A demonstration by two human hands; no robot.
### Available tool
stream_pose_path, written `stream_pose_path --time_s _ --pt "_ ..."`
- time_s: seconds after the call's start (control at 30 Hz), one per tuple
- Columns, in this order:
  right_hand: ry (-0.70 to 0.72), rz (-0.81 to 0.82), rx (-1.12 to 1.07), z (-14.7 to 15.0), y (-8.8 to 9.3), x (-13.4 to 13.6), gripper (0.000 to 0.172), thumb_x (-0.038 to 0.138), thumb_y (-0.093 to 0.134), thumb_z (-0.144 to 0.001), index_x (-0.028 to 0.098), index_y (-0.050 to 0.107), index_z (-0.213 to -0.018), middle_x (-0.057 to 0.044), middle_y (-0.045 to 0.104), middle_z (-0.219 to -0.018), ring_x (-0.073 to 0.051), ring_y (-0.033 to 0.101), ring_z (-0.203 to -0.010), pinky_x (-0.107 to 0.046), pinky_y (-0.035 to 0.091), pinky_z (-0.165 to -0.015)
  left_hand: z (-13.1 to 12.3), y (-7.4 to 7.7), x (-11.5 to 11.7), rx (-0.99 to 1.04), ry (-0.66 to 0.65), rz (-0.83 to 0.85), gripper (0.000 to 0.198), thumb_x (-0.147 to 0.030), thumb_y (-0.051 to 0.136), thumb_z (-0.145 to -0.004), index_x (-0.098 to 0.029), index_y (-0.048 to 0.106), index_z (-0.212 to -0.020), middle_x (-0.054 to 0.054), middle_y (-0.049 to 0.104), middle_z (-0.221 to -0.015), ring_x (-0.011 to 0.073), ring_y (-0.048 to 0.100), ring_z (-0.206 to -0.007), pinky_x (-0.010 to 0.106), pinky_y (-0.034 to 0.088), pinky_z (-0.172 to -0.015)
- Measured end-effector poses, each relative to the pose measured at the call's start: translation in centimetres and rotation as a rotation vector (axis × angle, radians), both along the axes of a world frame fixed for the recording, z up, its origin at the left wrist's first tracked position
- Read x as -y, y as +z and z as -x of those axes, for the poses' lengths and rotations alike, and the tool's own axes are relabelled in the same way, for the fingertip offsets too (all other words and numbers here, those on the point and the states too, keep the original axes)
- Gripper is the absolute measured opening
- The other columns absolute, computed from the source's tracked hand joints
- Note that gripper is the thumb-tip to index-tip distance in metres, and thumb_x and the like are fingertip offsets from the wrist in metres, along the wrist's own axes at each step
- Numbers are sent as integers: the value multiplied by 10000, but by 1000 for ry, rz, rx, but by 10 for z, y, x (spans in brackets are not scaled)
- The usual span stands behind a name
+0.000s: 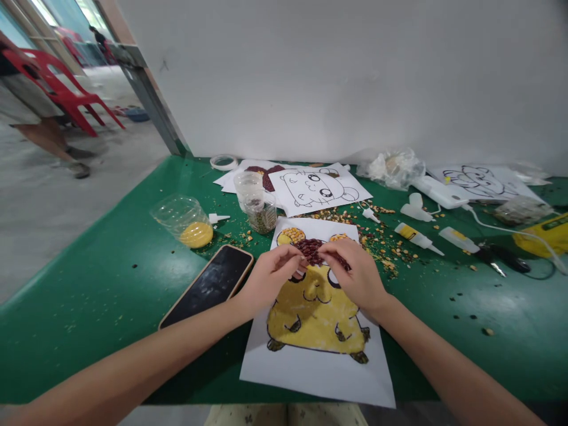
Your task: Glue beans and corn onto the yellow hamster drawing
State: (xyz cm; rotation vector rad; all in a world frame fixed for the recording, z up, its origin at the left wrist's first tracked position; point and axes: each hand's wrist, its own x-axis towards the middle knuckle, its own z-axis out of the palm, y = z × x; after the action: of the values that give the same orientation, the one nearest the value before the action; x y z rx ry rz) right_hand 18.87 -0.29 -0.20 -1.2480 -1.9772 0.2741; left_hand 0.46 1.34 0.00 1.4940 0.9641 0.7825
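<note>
A sheet of white paper (261,373) lies in front of me, bearing a hamster picture (310,319) with a yellow body. Dark red beans (309,249) cover the top of its head, and yellow kernels (293,234) fill the ears. My left hand (275,272) is over the left side of the head, thumb and fingers pinched together. Opposite it, my right hand (357,273) also pinches at the right edge of the red beans. Whatever either pinch holds is too small or hidden to make out. The hands cover parts of the hamster's eyes.
Left of the paper lies a phone (208,287); a tipped plastic jar (184,216) holds yellow grains. A cup of green beans (261,216) stands behind. Loose beans (386,248), glue bottles (417,236), a glue gun (501,257) and another hamster drawing (306,198) are around. A person's legs (48,136) show far left.
</note>
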Motion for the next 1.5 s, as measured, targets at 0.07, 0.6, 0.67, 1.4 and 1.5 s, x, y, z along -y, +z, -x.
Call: stream_pose_path --time_s 0.07,0.6,0.67,1.4,1.5 --pt "29 -18 3 -1 0 -1 158 193 456 -872 210 611 -896 -48 662 -849 -185 583 -800 -322 438 -731 0 0 -1 15 1 -3 184 -275 448 -860 -146 579 -871 34 625 -805 131 595 -726 259 489 -698" --pt "3 -83 46 -12 1 -7 101 175 482 -863 201 580 -864 -45 628 -850 -187 546 -847 -330 419 -775 -1 3 -1 15 -19 41 198 -295 530 -827 -144 628 -908 41 657 -817 140 610 -756 240 491 -675" --pt "-121 -104 4 -24 3 -13 90 204 484 -863 198 573 -873 -54 617 -867 -192 546 -855 -339 424 -778 0 2 -1 35 -3 59 193 -292 540 -819 -143 620 -914 40 653 -817 134 612 -741 237 497 -669" --pt "177 -53 8 -5 -6 -10 79 199 499 -857 196 568 -893 -29 617 -835 -158 529 -816 -307 407 -751 0 2 -1 7 -58 49 226 -298 512 -841 -146 637 -951 43 664 -836 144 615 -760 245 503 -693" --pt "242 -44 41 7 -9 -4 70 200 495 -862 191 564 -853 -24 618 -805 -155 519 -791 -306 401 -752 -1 3 -1 -34 -108 15 222 -294 498 -846 -137 646 -793 27 641 -745 131 602 -689 235 498 -660"
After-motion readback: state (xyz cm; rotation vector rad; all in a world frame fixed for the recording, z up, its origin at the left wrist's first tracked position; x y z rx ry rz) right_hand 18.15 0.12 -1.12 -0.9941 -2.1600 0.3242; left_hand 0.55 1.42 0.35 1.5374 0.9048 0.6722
